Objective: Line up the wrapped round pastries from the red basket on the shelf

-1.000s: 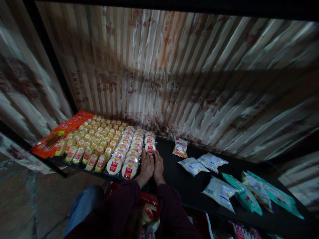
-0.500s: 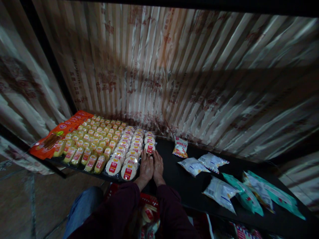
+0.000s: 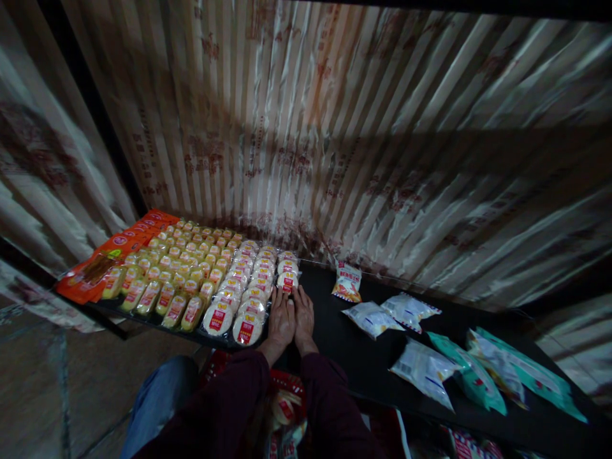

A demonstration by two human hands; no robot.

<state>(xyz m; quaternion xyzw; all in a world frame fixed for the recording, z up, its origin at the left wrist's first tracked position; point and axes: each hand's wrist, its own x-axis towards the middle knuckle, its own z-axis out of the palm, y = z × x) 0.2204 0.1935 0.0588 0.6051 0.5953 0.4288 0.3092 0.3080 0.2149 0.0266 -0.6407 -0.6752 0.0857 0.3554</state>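
Observation:
Wrapped round rice crackers lie in overlapping rows on the black shelf, two long rows and a shorter third one. At the near end of the short row is a rice cracker pack with a red label. My left hand has its fingers on the left side of this pack, and my right hand has its fingers on the right side. The thumbs lie close together at its near edge. Beside my left hand is the front pack of the second row.
Left of the crackers stand rows of yellow wrapped cakes and orange snack bags. Rightward lie a small upright bag, white bags and teal bags. A pleated curtain hangs behind; a red bag is below.
Both hands stay at the same rice cracker pack with hardly any movement. The view has shifted very slightly.

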